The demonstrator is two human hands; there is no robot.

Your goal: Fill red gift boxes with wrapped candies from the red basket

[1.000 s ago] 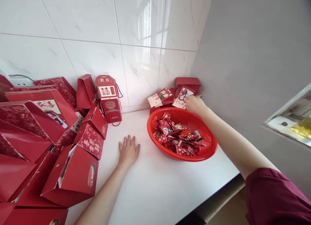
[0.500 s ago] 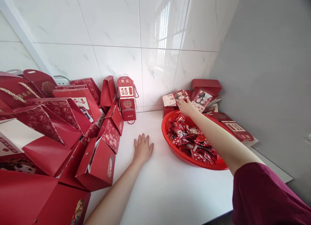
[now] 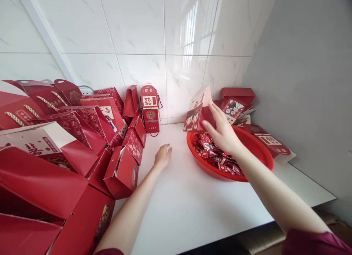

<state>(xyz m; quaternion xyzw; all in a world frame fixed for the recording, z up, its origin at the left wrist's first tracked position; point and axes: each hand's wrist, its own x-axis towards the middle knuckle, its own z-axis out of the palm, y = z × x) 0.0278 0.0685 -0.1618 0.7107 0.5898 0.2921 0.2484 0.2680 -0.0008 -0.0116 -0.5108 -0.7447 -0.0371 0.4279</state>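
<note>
Over there, one red-and-white box [image 3: 195, 113] with two cartoon faces is pinched in the right of the two hands [image 3: 224, 132], above one red basket [image 3: 231, 176] of wrappers, while the left [image 3: 163, 156], apart, curls empty over the white bench [image 3: 176, 203].

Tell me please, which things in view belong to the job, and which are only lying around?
Likely in use:
- red-and-white cardboard box, held in right hand
- round red plastic basket of small glossy packets
- red cardboard boxes at left
- smooth white tabletop

Apparently just around:
- white plastic wall socket
- brown cardboard under the tabletop
</note>
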